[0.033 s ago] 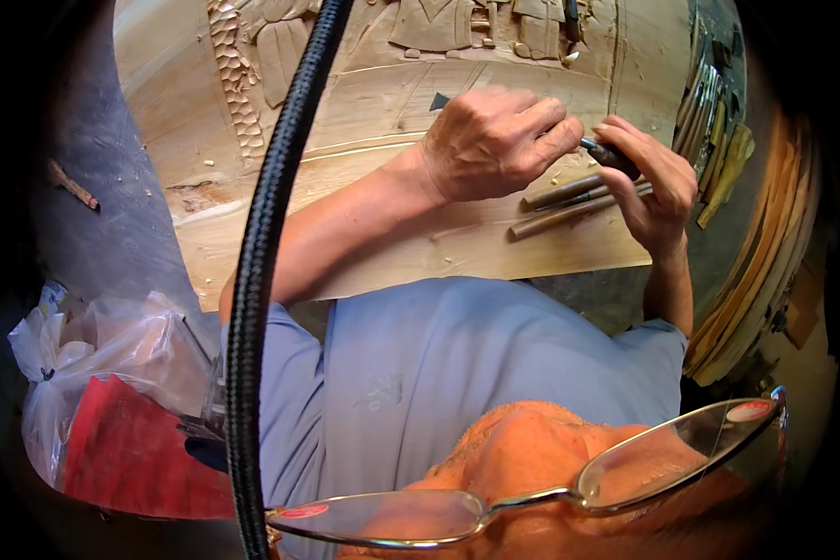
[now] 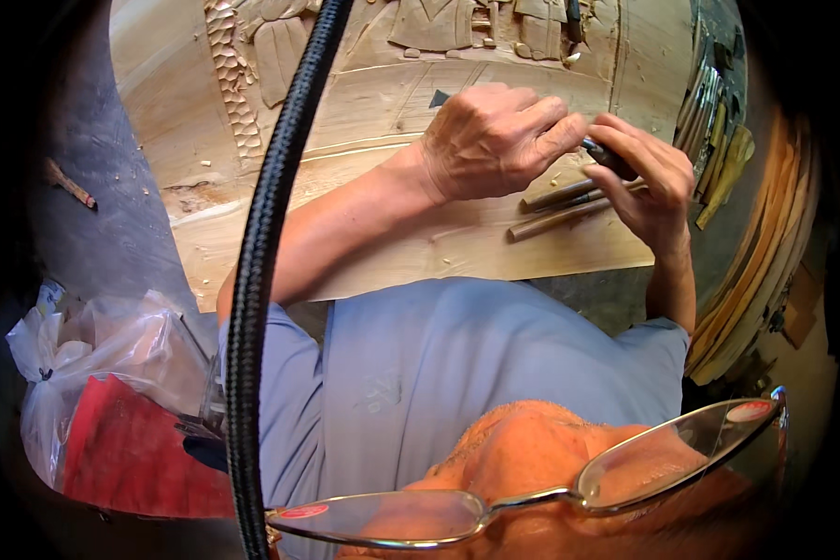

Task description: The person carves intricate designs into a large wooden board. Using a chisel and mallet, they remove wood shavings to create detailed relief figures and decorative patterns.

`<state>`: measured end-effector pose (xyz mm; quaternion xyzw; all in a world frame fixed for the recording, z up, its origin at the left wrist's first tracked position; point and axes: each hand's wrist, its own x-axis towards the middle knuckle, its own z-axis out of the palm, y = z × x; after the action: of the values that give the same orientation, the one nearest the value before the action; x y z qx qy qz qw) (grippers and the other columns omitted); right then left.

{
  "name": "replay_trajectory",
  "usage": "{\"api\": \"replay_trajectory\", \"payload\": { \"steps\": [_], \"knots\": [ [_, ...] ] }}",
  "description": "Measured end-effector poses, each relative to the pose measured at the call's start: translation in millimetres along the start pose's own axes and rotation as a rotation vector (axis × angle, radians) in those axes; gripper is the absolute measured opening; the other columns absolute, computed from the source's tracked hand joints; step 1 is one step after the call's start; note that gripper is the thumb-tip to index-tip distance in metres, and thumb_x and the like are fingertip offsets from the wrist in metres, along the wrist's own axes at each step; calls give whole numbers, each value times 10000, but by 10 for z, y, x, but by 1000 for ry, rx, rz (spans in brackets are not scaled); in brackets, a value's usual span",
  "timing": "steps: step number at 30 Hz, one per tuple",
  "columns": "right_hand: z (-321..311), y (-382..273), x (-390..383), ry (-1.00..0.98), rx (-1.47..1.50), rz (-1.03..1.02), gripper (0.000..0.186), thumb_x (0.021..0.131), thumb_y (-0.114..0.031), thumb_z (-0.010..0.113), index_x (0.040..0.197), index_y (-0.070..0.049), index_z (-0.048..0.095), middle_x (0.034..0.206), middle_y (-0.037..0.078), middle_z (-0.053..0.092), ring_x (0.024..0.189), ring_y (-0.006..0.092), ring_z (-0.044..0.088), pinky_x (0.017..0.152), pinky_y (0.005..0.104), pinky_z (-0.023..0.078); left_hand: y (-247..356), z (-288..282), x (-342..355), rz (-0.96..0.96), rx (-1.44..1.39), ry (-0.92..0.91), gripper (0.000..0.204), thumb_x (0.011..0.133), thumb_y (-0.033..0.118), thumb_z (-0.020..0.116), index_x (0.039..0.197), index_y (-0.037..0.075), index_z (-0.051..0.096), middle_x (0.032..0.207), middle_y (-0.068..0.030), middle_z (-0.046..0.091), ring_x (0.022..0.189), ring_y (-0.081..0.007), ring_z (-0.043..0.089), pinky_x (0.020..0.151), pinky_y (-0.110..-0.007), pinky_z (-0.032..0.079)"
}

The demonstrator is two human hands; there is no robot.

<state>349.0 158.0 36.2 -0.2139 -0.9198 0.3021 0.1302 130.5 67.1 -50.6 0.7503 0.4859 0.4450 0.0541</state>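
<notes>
a clear plastic bag (image 2: 126,327), knotted at the neck, sits at lower left in a woodcarving shop, its pale, bulky contents impossible for me to name through the crumpled film. a red piece (image 2: 135,457) lies against it; whether inside or in front, i cannot tell.

above the near part of a carved wooden panel (image 2: 401,252), a person in a blue-gray shirt (image 2: 457,364) and metal-framed glasses (image 2: 530,499) holds a dark-handled tool (image 2: 616,161) in both hands. the left hand (image 2: 499,145) is curled, knuckles up, its fingers folded round the tool's front part; the right hand (image 2: 658,187) grips the dark handle between thumb and fingers. the working end is hidden by the left hand. a small dark triangle (image 2: 440,98) shows just past that hand, and i cannot say whether it belongs to the tool.

a braided black cable (image 2: 266,205) cuts across the scene, covering part of the left arm, and the panel's relief carving (image 2: 429,26) runs out of sight at the top.

two wooden rods (image 2: 543,227) lie on the bare wood, partly behind the right hand, with chips scattered nearby. a row of tools (image 2: 698,117) crowds the panel's right side, beside a stack of wooden strips (image 2: 756,252). a brown stick (image 2: 70,185) rests on the gray surface (image 2: 126,201) at far left.
</notes>
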Motion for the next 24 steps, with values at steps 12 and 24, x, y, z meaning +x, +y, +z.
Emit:
{"api": "replay_trajectory", "payload": {
  "steps": [12,24],
  "knots": [
    [-158,611,701,-222,413,278,178,968,-12,779,1133,55,785,829,50,726,681,81,619,597,247,496,-214,128,313,-180,39,178,935,710,645,885,1378,41,634,925,-81,664,649,-219,667,570,-351,526],
    [-291,390,1156,-247,187,112,157,893,44,801,1040,2,838,881,105,806,787,193,794,730,318,626,-274,135,447,-236,-34,339,791,824,271,878,1496,14,551,1273,-231,698,800,-308,757,652,-399,617]
  ]
}}
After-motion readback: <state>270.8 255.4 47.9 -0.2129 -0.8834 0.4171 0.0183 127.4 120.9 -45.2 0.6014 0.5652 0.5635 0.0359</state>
